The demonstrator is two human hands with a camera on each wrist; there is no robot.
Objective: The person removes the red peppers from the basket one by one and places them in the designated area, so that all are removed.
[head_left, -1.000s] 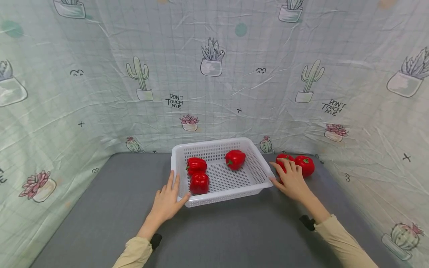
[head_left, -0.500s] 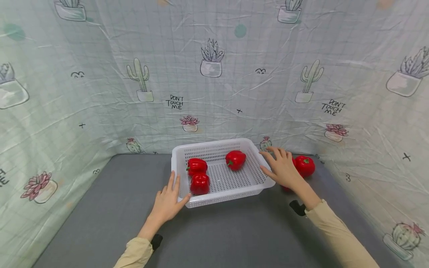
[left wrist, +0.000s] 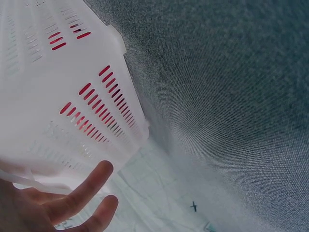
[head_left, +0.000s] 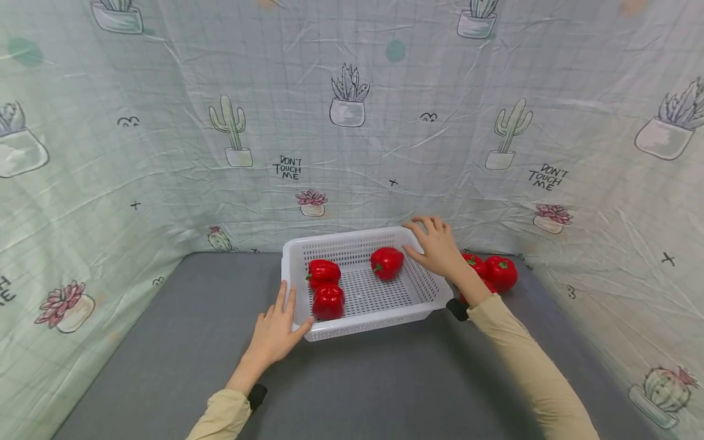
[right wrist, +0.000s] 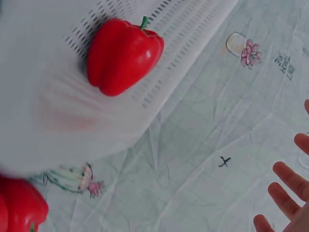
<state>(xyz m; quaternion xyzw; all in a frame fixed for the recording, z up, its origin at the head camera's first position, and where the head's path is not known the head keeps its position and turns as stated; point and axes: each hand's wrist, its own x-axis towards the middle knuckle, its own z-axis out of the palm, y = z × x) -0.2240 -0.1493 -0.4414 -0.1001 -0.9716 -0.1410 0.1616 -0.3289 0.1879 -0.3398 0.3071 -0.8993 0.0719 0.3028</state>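
Observation:
A white perforated plastic basket (head_left: 379,315) stands on the grey table, holding three red bell peppers. Two of them, a lying bell pepper (head_left: 323,272) and another bell pepper (head_left: 328,302), are at its left side; a third bell pepper (head_left: 387,263) is near the back right, also seen in the right wrist view. My left hand (head_left: 272,336) rests at the basket's front left corner, fingers extended along the rim and thumb at the front edge. Over the basket's back right corner is my right hand (head_left: 437,247), its fingers spread and loosely bent, with nothing in them.
More red bell peppers lie on the table right of the basket: one bell pepper (head_left: 501,273) in full view, others partly behind my right forearm. A patterned curtain (head_left: 352,165) hangs behind the table (head_left: 357,385) and along both sides.
My right hand has moved left and away from me, from over the peppers on the right to the basket's back right corner. The left hand and the basket have stayed put.

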